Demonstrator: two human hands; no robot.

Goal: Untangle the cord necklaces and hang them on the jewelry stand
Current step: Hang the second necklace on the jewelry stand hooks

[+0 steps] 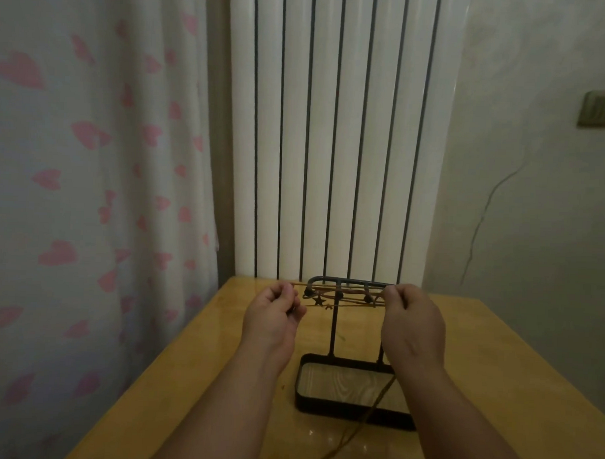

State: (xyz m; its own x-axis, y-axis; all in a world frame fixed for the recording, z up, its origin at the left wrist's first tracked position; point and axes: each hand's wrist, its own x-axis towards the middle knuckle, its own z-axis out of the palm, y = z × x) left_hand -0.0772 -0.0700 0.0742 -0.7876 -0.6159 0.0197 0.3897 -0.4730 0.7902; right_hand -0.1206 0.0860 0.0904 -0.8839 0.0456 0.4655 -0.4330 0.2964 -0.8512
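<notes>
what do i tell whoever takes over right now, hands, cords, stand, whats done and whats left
Left hand and right hand each pinch a cord necklace, pulled taut between them at the hook bar of the jewelry stand. Its star pendant hangs near the left hooks.
A loose cord runs from behind the right forearm across the stand's tray onto the table.
Done: the held necklace looks untangled. I cannot tell whether it sits on the hooks.
Left: seat it on the hooks, let go, then sort and hang the loose cord.
</notes>
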